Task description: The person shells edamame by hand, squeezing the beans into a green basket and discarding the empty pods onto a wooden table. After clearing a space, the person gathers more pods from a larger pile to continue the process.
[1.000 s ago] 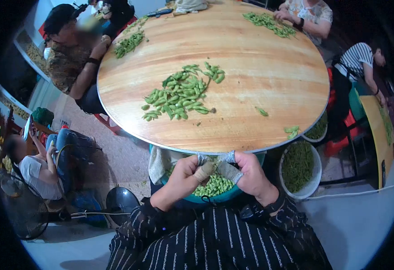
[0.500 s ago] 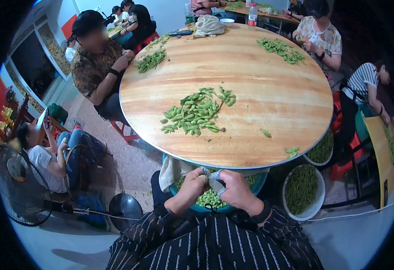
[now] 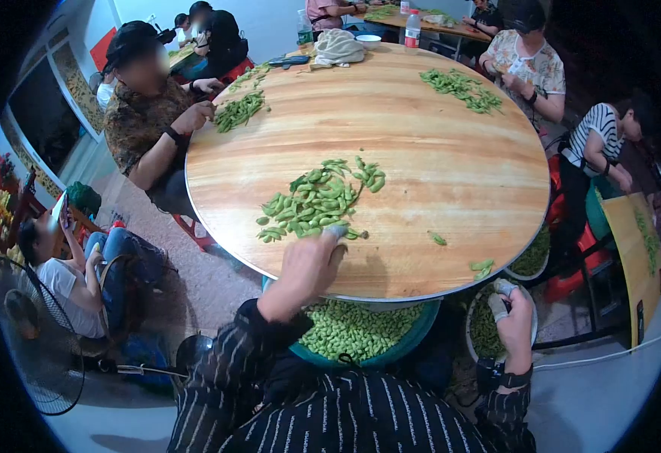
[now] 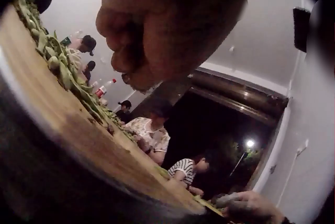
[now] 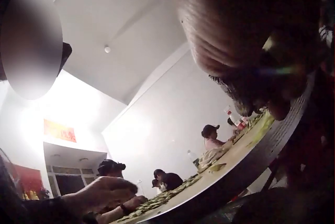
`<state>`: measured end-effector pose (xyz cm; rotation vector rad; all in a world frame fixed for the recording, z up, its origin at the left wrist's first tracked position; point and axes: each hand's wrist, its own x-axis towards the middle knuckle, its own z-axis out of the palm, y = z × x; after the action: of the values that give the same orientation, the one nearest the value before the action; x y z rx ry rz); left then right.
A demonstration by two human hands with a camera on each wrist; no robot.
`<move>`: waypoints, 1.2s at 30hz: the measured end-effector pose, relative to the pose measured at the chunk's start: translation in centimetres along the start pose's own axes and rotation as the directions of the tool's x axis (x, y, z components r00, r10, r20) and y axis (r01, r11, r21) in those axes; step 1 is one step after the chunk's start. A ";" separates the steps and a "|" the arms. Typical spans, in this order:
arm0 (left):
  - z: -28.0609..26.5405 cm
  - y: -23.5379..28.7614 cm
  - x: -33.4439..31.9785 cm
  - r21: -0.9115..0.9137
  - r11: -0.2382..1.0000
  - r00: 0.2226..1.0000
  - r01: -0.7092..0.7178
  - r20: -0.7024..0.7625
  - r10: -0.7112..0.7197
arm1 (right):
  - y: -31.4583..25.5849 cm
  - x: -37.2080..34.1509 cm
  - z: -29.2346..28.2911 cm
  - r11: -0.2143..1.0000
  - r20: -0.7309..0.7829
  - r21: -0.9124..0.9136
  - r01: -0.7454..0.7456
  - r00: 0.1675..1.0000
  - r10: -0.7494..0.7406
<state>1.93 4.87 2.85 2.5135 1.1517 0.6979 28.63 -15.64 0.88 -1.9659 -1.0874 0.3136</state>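
My left hand (image 3: pixel 308 264) reaches over the near part of the round table, its wrapped fingertips at the near edge of a pile of green soybean pods (image 3: pixel 315 202). In the left wrist view its fingers (image 4: pixel 123 51) are curled, and the fingertips' far side is hidden. My right hand (image 3: pixel 514 326) is out to the right, over a white basket (image 3: pixel 535 325) of green pods. Wrappings cover its thumb and forefinger. I cannot tell whether a pod is between them. Below the table edge, a teal basin (image 3: pixel 430 321) holds many shelled green beans.
The wooden round table (image 3: pixel 451 204) has a raised rim close in front. A few loose pods (image 3: pixel 483 267) lie near its right edge. At the back are a cloth (image 3: pixel 339 47) and a bottle (image 3: pixel 412 30). People sit around; a fan (image 3: pixel 36 332) stands left.
Both hands were together over the basin. They have parted: the left has moved forward to the pod pile, the right sideways to the white basket. More beans in the basin are visible.
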 end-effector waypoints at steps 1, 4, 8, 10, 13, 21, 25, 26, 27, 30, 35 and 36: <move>0.2 -0.6 1.4 0.069 0.997 0.999 -0.039 0.034 0.037 | -0.2 -0.2 0.4 0.999 0.006 0.024 0.032 0.999 -0.032; 1.6 -2.4 3.9 0.215 0.970 0.985 -0.117 0.150 0.086 | -1.9 -0.2 2.1 0.994 0.072 0.094 0.061 0.995 -0.068; 1.9 -2.7 4.4 0.198 0.977 0.974 -0.082 0.222 0.037 | -4.2 0.3 4.8 0.958 0.162 0.262 0.114 0.974 -0.160; 1.6 -2.5 4.2 0.176 0.983 0.983 -0.042 0.182 0.009 | -5.6 0.9 5.8 0.953 0.241 0.266 0.147 0.947 -0.213; 0.9 -2.4 3.8 0.045 0.998 0.992 0.048 0.119 -0.053 | -6.9 1.3 8.2 0.896 0.278 0.425 0.129 0.924 -0.264; -1.7 0.3 -0.4 -0.758 0.284 0.808 0.588 0.565 -0.164 | -10.7 2.0 10.9 0.692 0.496 0.680 -0.242 0.847 -0.192; -0.8 1.0 -2.1 -0.744 0.078 0.748 0.664 0.660 -0.069 | -10.3 1.7 11.1 0.617 0.617 0.688 -0.383 0.756 -0.219; -0.7 1.2 -2.3 -0.740 0.061 0.743 0.670 0.667 -0.057 | -10.1 1.7 11.1 0.612 0.646 0.677 -0.409 0.729 -0.227; -0.4 0.6 -2.5 -0.747 0.055 0.748 0.663 0.664 0.001 | -10.1 1.5 11.1 0.611 0.651 0.669 -0.422 0.729 -0.210; 0.2 0.1 -2.8 -0.727 0.060 0.727 0.684 0.686 0.020 | -10.2 1.3 11.0 0.614 0.662 0.651 -0.447 0.730 -0.170; 0.2 0.2 -3.2 -0.712 0.094 0.716 0.696 0.698 -0.012 | -10.0 1.2 11.4 0.636 0.665 0.637 -0.436 0.728 -0.167; 0.2 0.2 -3.3 -0.705 0.106 0.711 0.701 0.703 -0.022 | -9.9 1.2 11.5 0.635 0.669 0.637 -0.438 0.723 -0.173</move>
<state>0.31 2.24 1.70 1.0169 0.6737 0.2875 17.14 -5.74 1.74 -1.1114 -0.9572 1.4562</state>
